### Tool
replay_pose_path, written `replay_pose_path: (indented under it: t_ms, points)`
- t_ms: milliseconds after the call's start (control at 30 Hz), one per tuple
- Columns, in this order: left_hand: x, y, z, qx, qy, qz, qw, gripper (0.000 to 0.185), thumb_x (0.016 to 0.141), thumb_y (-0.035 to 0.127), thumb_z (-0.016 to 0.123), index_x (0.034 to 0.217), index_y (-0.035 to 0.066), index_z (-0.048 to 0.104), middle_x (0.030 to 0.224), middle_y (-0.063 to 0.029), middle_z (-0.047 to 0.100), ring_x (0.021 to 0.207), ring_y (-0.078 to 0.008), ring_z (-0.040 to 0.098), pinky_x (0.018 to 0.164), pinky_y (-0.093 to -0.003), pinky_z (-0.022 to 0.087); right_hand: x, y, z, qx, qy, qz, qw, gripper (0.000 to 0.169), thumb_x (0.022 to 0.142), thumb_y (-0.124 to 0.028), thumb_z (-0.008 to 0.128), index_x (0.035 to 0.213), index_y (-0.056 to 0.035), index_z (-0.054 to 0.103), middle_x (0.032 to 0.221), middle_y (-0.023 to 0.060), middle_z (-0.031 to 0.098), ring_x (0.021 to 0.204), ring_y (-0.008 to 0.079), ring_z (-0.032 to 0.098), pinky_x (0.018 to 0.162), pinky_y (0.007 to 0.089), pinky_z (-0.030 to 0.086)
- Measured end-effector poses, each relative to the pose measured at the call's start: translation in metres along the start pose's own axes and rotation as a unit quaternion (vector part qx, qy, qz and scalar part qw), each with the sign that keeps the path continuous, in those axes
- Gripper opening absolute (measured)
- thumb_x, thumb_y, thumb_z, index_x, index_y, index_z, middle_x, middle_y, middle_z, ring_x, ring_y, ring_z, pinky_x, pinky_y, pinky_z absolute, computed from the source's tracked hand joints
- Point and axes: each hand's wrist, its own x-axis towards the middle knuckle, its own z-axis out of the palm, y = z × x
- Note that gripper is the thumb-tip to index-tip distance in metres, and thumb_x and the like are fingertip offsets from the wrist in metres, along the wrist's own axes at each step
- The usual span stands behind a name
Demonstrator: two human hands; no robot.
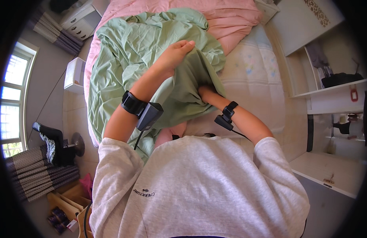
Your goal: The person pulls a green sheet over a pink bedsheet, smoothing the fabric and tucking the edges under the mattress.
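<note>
A crumpled light green fabric bed cover [153, 35], perhaps a duvet cover, lies over the bed before me. My left hand [177, 53] pinches a raised edge of it between thumb and fingers. Below and to the right, my right hand [205, 90] reaches into a fold or opening of the same cover. Its fingers are hidden by the fabric, so their grip does not show. Between the two hands the cloth hangs as a darker, shaded flap. Both forearms wear black straps with small boxes and cables.
Pink bedding [231, 17] spreads under and behind the green cover. A pale mattress [252, 98] with a floral print shows at the right. Open white shelving [317, 92] stands along the right side. At left are a white bedside unit [73, 76], a black chair [57, 145] and a wooden organizer [67, 205].
</note>
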Motion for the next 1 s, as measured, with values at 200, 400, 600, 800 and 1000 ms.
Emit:
replay_pose_path:
  t_ms: [200,400,600,800,1000]
  points:
    - [0.002,-0.023,0.022,0.114,-0.021,0.055,0.992,0.025,0.082,0.029,0.047,0.074,0.006,0.053,0.064,0.0062,0.039,0.061,-0.0031,0.032,0.054,-0.0192,0.028,0.017,0.035,0.035,0.045,0.032,-0.015,0.998,0.042,0.085,-0.016,0.03,0.122,0.0029,0.027,0.124,0.0138,0.032,0.115,0.021,0.03,0.096,0.0271,0.023]
    - [-0.004,-0.017,0.022,0.202,0.039,0.113,0.972,0.03,0.081,0.031,0.048,0.074,0.002,0.053,0.062,0.006,0.041,0.057,-0.0052,0.034,0.051,-0.0212,0.03,-0.011,0.028,0.006,-0.011,0.122,-0.08,0.989,0.028,0.078,-0.014,0.043,0.102,0.0,0.048,0.104,0.0167,0.048,0.093,0.0264,0.047,0.079,0.0297,0.037]
    - [0.005,-0.052,-0.061,0.338,0.213,0.175,0.9,0.032,0.079,0.032,0.05,0.082,0.0,0.053,0.071,-0.0093,0.056,0.063,-0.0145,0.05,0.06,-0.0266,0.04,-0.127,0.002,-0.173,0.322,0.038,-0.171,0.93,0.017,0.076,-0.015,0.055,0.088,-0.0044,0.049,0.075,0.0007,0.048,0.071,0.0102,0.044,0.064,0.0237,0.038]
    - [-0.068,-0.111,-0.074,0.466,0.193,0.117,0.855,0.034,0.079,0.034,0.049,0.089,0.002,0.053,0.09,-0.014,0.054,0.087,-0.027,0.049,0.075,-0.0336,0.037,-0.327,0.174,-0.369,0.365,0.532,-0.06,0.762,0.027,0.082,-0.023,0.048,0.098,-0.0023,0.045,0.094,0.009,0.051,0.088,0.0177,0.049,0.078,0.0296,0.038]
    - [-0.146,-0.205,-0.047,0.546,0.053,-0.042,0.835,0.055,0.073,0.051,0.047,0.106,0.008,0.045,0.11,-0.0132,0.044,0.105,-0.0274,0.039,0.087,-0.0393,0.029,-0.424,0.478,-0.238,0.473,0.484,0.328,0.66,0.035,0.083,-0.027,0.045,0.111,-0.005,0.041,0.099,0.0059,0.049,0.089,0.0186,0.047,0.081,0.031,0.039]
